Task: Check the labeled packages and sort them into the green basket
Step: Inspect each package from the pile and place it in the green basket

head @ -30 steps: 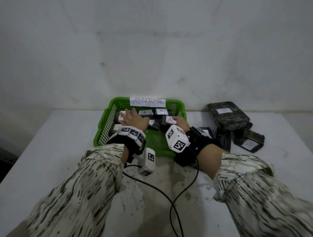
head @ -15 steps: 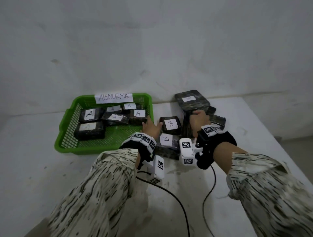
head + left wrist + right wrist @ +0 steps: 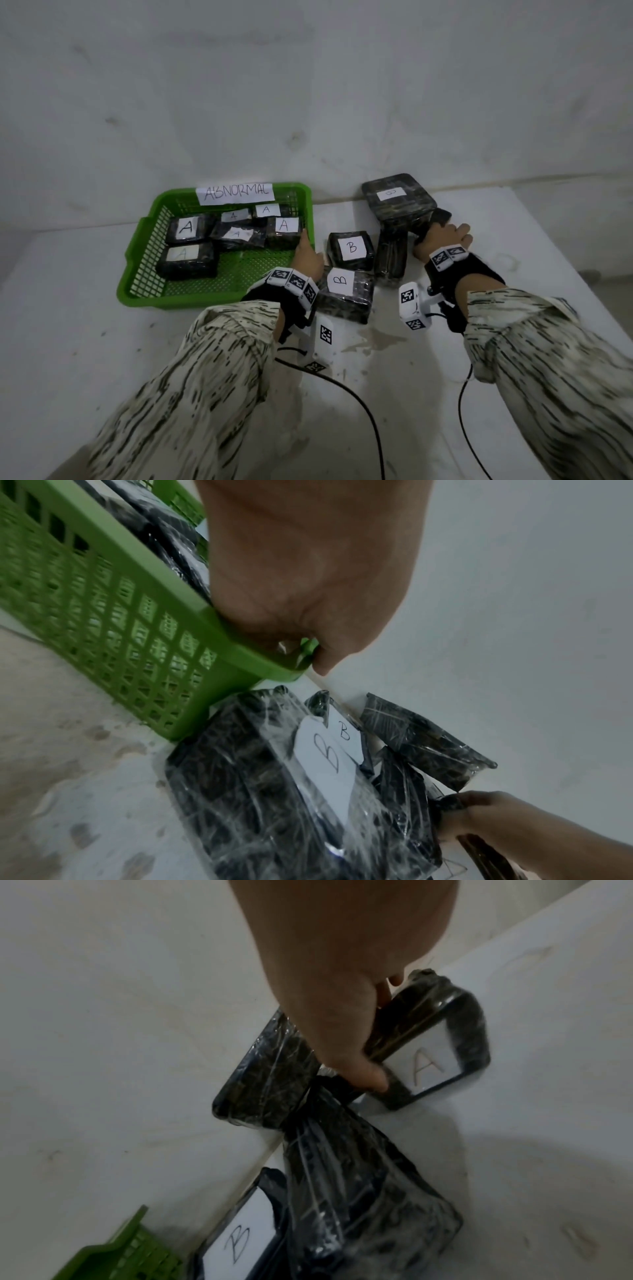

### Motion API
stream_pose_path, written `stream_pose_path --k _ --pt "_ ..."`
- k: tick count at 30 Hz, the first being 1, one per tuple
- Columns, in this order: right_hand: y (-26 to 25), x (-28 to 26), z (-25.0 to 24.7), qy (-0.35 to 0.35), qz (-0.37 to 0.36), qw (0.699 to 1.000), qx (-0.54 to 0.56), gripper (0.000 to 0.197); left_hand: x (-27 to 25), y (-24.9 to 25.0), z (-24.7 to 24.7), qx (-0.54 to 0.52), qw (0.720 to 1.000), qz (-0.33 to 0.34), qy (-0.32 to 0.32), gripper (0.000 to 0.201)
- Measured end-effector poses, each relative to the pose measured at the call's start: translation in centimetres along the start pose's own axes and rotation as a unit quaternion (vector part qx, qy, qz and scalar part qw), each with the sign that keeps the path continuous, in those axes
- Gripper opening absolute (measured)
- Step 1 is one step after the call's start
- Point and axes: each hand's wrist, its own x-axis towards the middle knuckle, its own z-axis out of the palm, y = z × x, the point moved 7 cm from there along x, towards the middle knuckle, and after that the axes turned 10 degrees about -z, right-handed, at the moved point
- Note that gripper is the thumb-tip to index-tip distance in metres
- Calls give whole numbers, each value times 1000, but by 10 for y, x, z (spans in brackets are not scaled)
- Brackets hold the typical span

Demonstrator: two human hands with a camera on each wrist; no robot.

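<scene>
Both hands are busy at the desk (image 3: 68,308). To the left stands the green basket (image 3: 144,274), its back rim carrying a paper sign reading ABNORMAL (image 3: 235,193); inside lie several dark wrapped packages labelled A (image 3: 186,228), gathered toward the far side. The left hand (image 3: 308,258) grips the basket's right rim, fingers curled over the edge, as the left wrist view shows plainly. Just beside the basket, on the desk, lie two packages labelled B: the near one (image 3: 344,294) touches the basket's corner, and the far one (image 3: 351,250) lies just behind it. Next stands a dark package on its edge (image 3: 390,260), and behind it a larger wrapped block (image 3: 399,200) leans near the wall. Furthest right, the right hand (image 3: 442,241) curls round a package labelled A (image 3: 431,1053), thumb on its labelled face, beside that pile.
</scene>
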Motion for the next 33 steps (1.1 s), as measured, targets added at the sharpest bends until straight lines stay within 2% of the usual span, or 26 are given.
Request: stream_pose_path --k 3,5,9,11,15,17,18,19,21,24,28,30,33 --pt "-12 -1 -5 -44 34 994 98 63 -1 4 -8 17 1000 0 -7 66" --pt "-27 -1 -8 -71 15 975 210 75 -6 9 -16 24 1000 2 7 65" --pt "-59 -8 -19 -59 -33 924 376 29 -15 27 -32 72 994 33 69 55" --pt "-84 -19 -25 -70 -60 870 484 23 -25 37 -38 62 995 59 60 47" --pt "-134 -49 -31 -138 -69 728 668 24 -50 51 -48 -60 993 96 11 44" --pt "-158 -67 -33 -177 -86 678 708 16 -60 55 -54 -121 987 105 -6 43" --pt "-167 -74 -33 -188 -92 666 716 15 -65 55 -58 -147 983 109 -9 42" --pt "-173 -79 -31 -190 -94 658 723 15 -68 55 -64 -165 980 115 -5 41" --pt "-180 -85 -32 -169 -97 669 717 12 -72 49 -71 -199 974 110 -12 39" --pt "-184 -90 -35 -146 -100 686 706 11 -77 38 -73 -261 961 73 -62 36" --pt "-196 -103 -36 -191 -146 692 681 12 -82 31 -87 -272 956 99 -39 38" --pt "-199 -107 -34 -211 -147 683 684 17 -85 27 -90 -286 953 89 -46 36" --pt "-196 -106 -32 -211 -118 655 716 20 -89 21 -84 -316 941 55 -105 42"
